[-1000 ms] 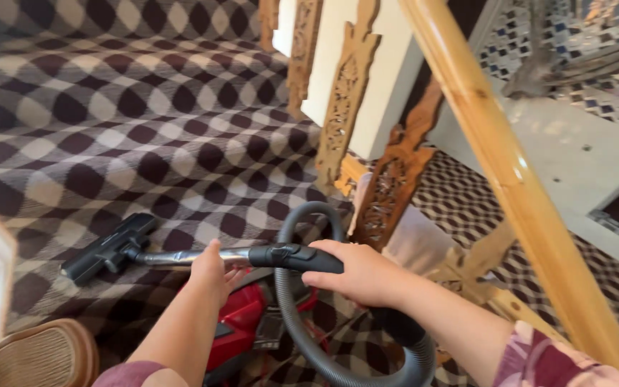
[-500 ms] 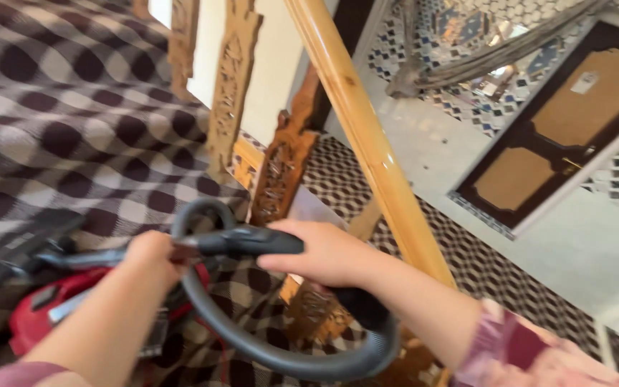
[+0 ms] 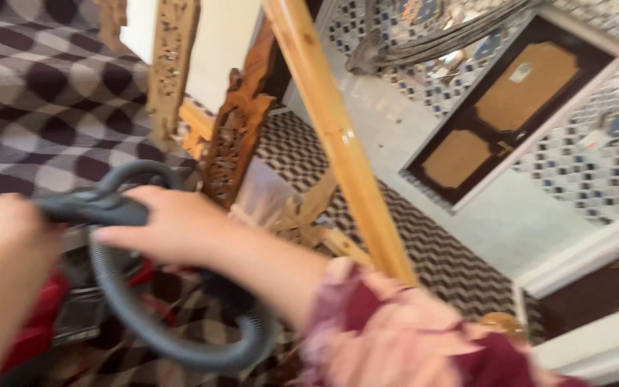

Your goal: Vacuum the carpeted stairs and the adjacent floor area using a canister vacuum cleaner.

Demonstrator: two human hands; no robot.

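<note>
The vacuum handle [image 3: 94,208] is dark grey and blurred, its ribbed hose [image 3: 180,344] looping below it — over the red vacuum body [image 3: 37,322] on the checked carpet [image 3: 30,107], left of the wooden handrail [image 3: 331,136]. The right hand [image 3: 170,226] wraps the handle, forearm stretched forward; the left hand [image 3: 5,222] is closed further along it.
</note>
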